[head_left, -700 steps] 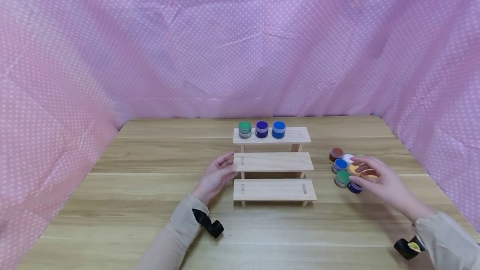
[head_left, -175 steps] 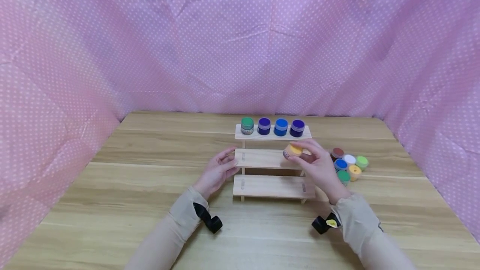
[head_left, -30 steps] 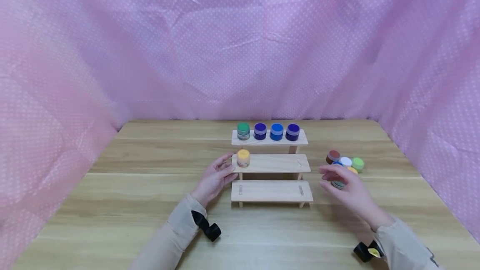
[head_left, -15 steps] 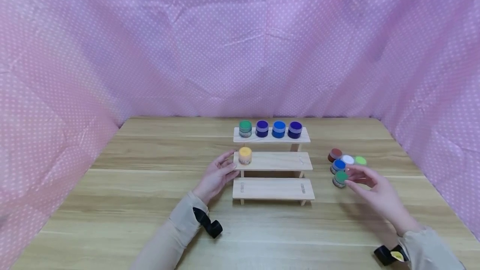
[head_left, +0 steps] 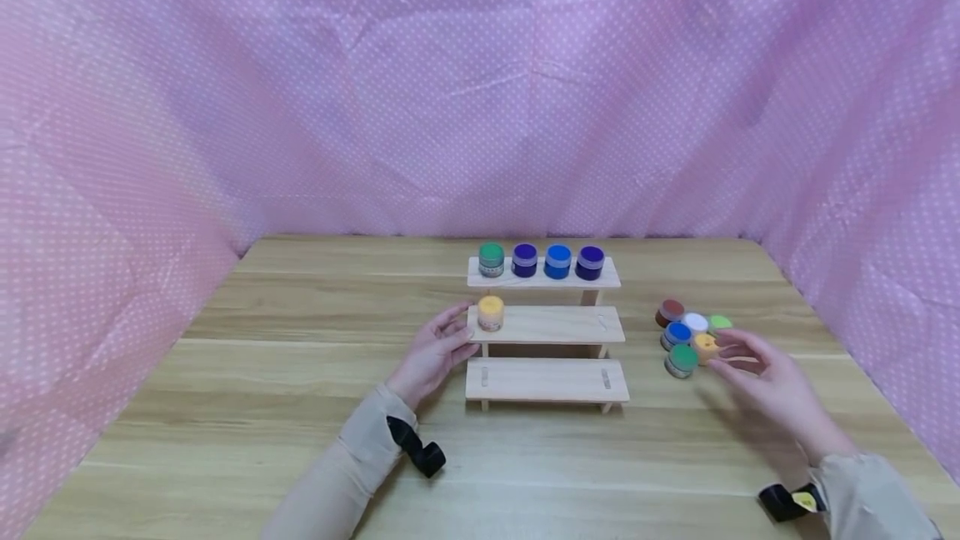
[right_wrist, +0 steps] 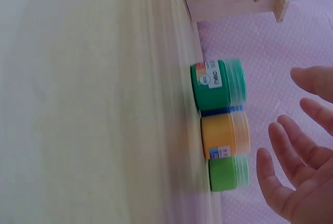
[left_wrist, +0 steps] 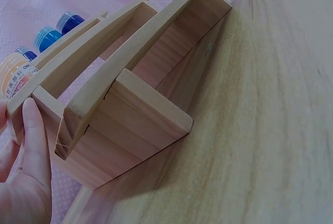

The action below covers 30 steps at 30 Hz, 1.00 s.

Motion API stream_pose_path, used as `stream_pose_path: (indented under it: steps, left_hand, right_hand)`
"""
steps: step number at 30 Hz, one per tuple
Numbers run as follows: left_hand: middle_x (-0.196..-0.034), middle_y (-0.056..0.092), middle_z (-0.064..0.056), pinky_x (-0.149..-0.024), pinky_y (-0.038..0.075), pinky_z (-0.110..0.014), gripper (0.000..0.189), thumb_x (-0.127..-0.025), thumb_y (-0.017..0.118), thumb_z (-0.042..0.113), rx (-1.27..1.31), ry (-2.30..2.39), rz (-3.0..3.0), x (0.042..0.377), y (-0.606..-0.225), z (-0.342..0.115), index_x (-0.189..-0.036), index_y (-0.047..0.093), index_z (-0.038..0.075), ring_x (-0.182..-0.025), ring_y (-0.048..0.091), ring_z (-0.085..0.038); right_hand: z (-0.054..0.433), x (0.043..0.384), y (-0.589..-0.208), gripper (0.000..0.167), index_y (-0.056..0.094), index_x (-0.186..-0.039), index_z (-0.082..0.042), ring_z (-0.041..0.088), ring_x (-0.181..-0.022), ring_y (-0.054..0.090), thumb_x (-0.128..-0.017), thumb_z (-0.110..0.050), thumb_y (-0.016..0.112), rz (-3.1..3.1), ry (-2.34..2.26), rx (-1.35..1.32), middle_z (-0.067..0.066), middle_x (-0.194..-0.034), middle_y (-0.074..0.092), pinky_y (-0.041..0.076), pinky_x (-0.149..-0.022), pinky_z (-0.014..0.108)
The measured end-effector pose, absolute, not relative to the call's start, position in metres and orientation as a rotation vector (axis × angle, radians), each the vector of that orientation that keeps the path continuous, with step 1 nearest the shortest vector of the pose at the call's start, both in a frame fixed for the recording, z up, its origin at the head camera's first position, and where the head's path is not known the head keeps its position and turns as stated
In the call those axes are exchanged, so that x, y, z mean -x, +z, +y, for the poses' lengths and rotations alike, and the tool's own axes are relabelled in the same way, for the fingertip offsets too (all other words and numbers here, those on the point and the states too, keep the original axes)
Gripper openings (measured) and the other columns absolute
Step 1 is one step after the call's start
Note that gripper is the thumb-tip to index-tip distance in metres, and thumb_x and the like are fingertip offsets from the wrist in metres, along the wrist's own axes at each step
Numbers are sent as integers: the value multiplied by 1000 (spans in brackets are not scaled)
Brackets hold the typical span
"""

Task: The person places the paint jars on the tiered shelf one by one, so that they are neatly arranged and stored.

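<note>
A three-tier wooden rack (head_left: 547,379) stands mid-table. My left hand (head_left: 433,354) pinches the left end of its middle tier; in the left wrist view the thumb (left_wrist: 36,146) presses against the wood. A light orange paint jar (head_left: 491,315) sits at that end of the middle tier. Green (head_left: 491,261), purple (head_left: 524,261), blue (head_left: 557,262) and another purple jar (head_left: 590,263) line the top tier. My right hand (head_left: 772,382) is beside the yellow-orange jar (head_left: 705,347) in the cluster at right. In the right wrist view its fingers are spread apart from the jars, holding nothing.
Around the yellow-orange jar stand a green jar (head_left: 681,362), a blue one (head_left: 676,336), a brown one (head_left: 670,312), a white one (head_left: 696,323) and a light green one (head_left: 719,322). A pink dotted cloth (head_left: 480,107) hangs behind the wooden table (head_left: 315,407).
Since the oldest frame, a purple jar joined the top tier and a light orange jar the middle tier. Lately my right hand moved right to the cluster. My left hand stays at the rack.
</note>
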<state>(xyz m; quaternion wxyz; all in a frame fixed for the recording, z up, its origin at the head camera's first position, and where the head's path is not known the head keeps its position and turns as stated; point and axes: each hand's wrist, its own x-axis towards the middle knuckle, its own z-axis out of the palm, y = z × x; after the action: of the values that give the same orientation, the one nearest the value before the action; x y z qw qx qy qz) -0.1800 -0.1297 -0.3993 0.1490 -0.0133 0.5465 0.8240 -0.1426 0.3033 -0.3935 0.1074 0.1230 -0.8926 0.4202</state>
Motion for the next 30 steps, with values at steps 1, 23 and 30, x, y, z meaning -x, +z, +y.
stream_pose_path:
  steps: [1,23,30]
  left_hand:
    - [-97,57,4,-76,55,-16,58,-93,46,-8,39,2369,1571,180,-400,-129,-146,25,-2,-79,62,-6]
    - [-97,58,3,-76,55,-17,58,-93,46,-7,37,2361,1584,180,-401,-130,-146,25,-1,-81,62,-6]
    - [-98,57,3,-77,55,-17,58,-93,46,-7,34,2356,1601,179,-402,-130,-146,24,-2,-83,61,-6]
  right_hand:
    - [305,143,-394,43,52,-123,8,-14,-90,52,-86,-7,68,-2635,1237,-350,-22,-99,59,45,-76,2]
    - [312,154,-390,55,46,-129,10,52,-102,54,-86,-18,68,-2937,915,-277,38,-120,51,49,-82,63]
    - [310,158,-389,56,47,-129,8,49,-101,56,-84,-18,69,-2983,878,-282,36,-122,51,50,-78,61]
